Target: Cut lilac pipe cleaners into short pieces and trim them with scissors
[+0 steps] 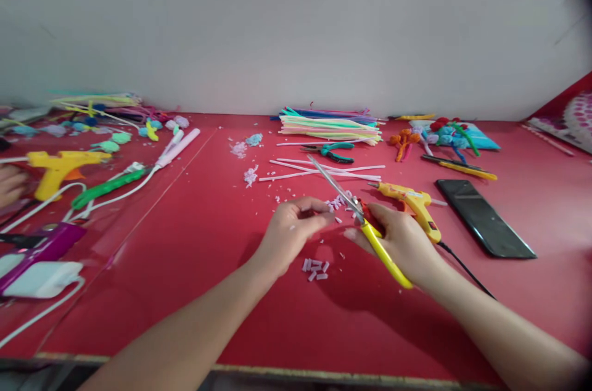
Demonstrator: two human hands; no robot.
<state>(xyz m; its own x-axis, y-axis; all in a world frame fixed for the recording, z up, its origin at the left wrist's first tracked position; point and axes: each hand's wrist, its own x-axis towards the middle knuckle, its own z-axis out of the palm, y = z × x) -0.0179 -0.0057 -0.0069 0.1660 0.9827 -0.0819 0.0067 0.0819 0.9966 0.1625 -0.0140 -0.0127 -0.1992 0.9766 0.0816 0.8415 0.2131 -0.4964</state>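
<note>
My right hand [404, 237] grips a pair of scissors [386, 258] with yellow and red handles. Their metal blades point up and to the left, over pale pink pipe cleaners [277, 178] lying crossed on the table. My left hand [296, 227] is curled, thumb and fingertips drawn together beside a small heap of short cut pipe-cleaner pieces [340, 200]. Whatever those fingertips pinch, if anything, I cannot make out. Nearer to me lies a second cluster of cut pieces [316, 267].
Behind are teal pliers [340, 150] and a pipe-cleaner bundle [330, 129]. A yellow glue gun [416, 203] with a cord and a black phone [483, 218] lie right. Leftward are another glue gun [60, 166], a purple power strip [50, 249], cables and another person's hand [12, 184].
</note>
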